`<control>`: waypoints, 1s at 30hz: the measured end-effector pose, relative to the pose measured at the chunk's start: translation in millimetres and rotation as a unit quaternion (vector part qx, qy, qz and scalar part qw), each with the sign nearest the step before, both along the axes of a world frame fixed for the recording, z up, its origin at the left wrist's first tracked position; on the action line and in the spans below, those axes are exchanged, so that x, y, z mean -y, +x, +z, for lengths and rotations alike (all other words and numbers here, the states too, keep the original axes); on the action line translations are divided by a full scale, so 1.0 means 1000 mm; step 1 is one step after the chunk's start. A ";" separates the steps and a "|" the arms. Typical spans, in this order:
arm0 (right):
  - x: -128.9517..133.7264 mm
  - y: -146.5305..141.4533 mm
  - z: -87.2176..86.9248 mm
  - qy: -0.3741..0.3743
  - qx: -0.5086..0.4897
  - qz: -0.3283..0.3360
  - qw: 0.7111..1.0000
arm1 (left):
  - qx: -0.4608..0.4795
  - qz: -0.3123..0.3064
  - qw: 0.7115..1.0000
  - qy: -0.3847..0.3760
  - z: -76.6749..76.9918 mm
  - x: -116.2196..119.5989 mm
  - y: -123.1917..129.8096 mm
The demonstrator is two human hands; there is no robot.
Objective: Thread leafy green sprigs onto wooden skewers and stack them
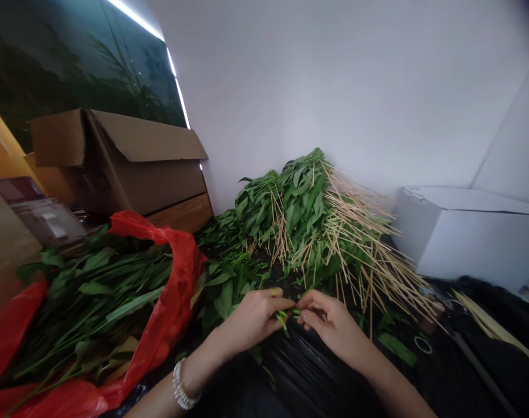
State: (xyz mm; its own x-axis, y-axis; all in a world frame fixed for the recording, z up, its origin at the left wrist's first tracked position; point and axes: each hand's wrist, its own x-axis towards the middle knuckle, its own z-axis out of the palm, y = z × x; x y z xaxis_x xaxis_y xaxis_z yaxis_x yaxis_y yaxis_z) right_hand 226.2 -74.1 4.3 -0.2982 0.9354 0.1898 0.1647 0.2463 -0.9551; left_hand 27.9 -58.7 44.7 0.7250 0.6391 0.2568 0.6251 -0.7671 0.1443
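Observation:
My left hand, with a ring and a beaded bracelet, is closed on short green stems above the black plastic sheet. The fingertips of my right hand meet it there, pinched at a small green stem end. Just behind my hands lie loose green leaves. Farther back, leafy bundles are heaped against the wall, and many thin wooden sticks fan out from them to the right.
On the left, an open red plastic bag holds long leafy stems. Behind it stands an open cardboard box. A white box is at the right, with a whitish ring in front of it on dark material.

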 end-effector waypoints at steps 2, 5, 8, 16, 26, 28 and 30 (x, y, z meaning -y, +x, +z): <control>0.001 -0.002 -0.001 0.020 0.033 -0.007 0.999 | -0.053 -0.004 0.997 0.051 -0.003 0.000 0.002; 0.004 -0.006 -0.004 0.092 0.145 -0.027 0.985 | -0.102 -0.012 0.989 0.107 -0.008 0.000 0.005; 0.008 -0.008 -0.009 0.167 0.268 -0.056 0.947 | -0.112 -0.017 0.986 0.124 -0.012 0.000 0.009; 0.007 -0.007 -0.012 0.229 0.256 -0.025 0.939 | 0.018 -0.012 1.000 -0.005 -0.005 -0.002 0.004; 0.015 -0.007 0.017 0.078 0.082 0.062 0.992 | 0.379 -0.032 0.798 -0.468 0.001 -0.018 0.000; 0.016 -0.004 0.020 0.011 0.030 0.112 0.993 | 0.494 -0.031 0.679 -0.543 0.003 -0.024 -0.004; 0.016 -0.003 0.021 -0.039 -0.013 0.143 0.989 | 0.587 -0.043 0.562 -0.581 0.007 -0.029 -0.011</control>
